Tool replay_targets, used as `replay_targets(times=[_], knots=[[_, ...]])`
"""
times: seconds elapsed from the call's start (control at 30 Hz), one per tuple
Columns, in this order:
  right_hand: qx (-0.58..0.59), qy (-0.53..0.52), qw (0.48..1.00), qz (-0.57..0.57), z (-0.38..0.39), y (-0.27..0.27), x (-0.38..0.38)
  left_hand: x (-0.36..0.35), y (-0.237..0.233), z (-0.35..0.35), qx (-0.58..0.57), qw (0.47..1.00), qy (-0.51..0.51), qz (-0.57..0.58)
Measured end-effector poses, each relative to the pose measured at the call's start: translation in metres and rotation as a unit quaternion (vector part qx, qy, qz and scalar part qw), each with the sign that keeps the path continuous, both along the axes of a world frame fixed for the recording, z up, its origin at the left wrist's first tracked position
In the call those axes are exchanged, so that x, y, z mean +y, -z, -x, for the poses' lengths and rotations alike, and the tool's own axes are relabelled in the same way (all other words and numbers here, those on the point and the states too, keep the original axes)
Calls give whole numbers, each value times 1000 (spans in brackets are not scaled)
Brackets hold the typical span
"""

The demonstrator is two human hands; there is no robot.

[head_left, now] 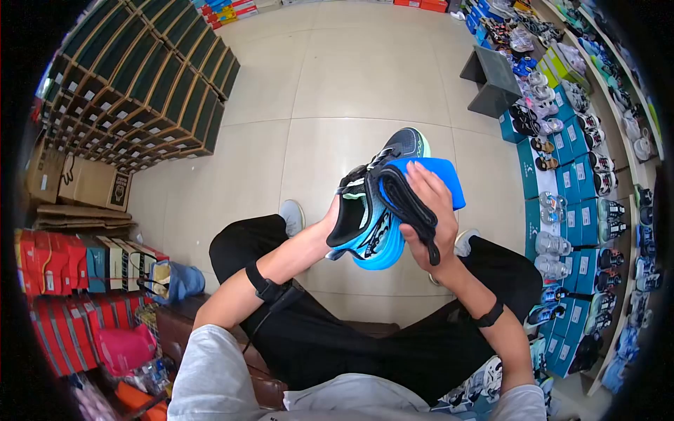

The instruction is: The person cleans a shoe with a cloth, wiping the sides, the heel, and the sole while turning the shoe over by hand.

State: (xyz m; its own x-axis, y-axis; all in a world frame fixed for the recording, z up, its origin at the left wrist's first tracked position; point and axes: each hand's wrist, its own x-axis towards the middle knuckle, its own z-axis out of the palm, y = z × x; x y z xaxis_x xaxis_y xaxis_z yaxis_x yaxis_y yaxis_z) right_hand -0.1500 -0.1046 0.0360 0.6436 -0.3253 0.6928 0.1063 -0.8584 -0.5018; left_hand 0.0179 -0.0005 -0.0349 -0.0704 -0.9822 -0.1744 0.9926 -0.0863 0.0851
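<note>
A black and blue running shoe [365, 235] is held above the floor between my knees, its dark toe pointing away and up to the right. My left hand [331, 219] is closed on the shoe's near left side by the opening. My right hand [434, 210] is closed around a bright blue pad with a thick black fabric band [405, 198]. The pad lies against the shoe's right side, and part of both is hidden behind my fingers. What kind of tool the blue pad is, I cannot make out.
Dark shoeboxes [151, 77] are stacked high at the left. Shoes and teal boxes [572, 210] line the right wall, with a small grey stool [491, 81] beside them. Red boxes [53, 263] and a denim bag [175, 282] stand at lower left. Pale tiles [309, 77] cover the floor.
</note>
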Motion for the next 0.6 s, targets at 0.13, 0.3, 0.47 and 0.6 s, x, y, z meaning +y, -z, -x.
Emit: replay_targets(times=[0.13, 0.3, 0.47, 0.6], knots=[[1, -15, 1000, 12, 2, 3, 2, 1, 7, 0, 9, 1000, 4, 4], [1, -38, 999, 38, 6, 3, 8, 4, 6, -2, 17, 1000, 21, 13], [11, -88, 990, 106, 12, -2, 17, 2, -3, -4, 68, 994, 86, -9], [-2, -121, 975, 185, 15, 2, 27, 7, -21, -1, 35, 994, 105, -4]])
